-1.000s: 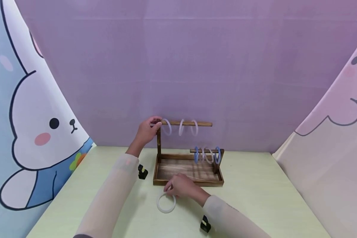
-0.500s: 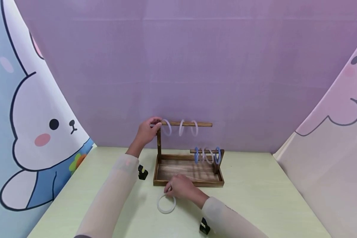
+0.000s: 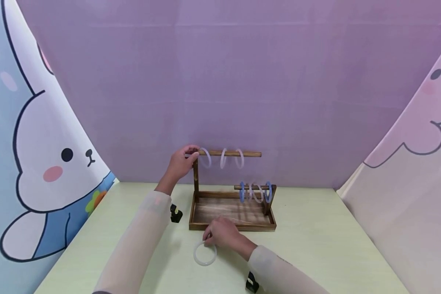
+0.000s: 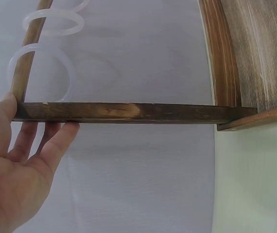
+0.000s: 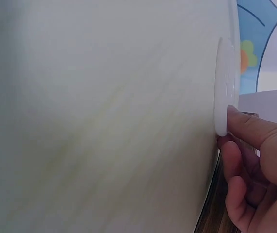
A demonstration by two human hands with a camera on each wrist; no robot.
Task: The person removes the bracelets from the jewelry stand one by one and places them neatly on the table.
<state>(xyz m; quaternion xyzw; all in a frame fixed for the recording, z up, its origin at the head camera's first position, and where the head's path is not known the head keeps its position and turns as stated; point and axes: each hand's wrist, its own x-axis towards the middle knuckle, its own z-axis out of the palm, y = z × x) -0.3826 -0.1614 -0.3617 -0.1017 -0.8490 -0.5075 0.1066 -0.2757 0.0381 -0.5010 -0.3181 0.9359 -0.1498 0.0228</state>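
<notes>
Just in front of the brown wooden stand (image 3: pixel 255 227) with a tray base, on or barely above the pale green bench (image 3: pixel 308 237) (cannot tell which), pinches a translucent white ring (image 5: pixel 221 92) by its far edge with the right hand (image 3: pixel 224 233). Well above and behind that ring, grips the top of the stand's upright wooden post (image 4: pixel 148 112) with the left hand (image 3: pixel 181 164), thumb and fingers on opposite sides. Beside that hand, along the brown wooden upper bar (image 3: pixel 251 154): three pale translucent rings (image 4: pixel 62 33).

Left arm (image 3: pixel 136 241) stretched forward, left hand (image 3: pixel 180 164) raised, fingers (image 4: pixel 25 138) gripping; right arm (image 3: pixel 279 267) angled inward, right hand (image 3: pixel 223 233) lower, pinching.
</notes>
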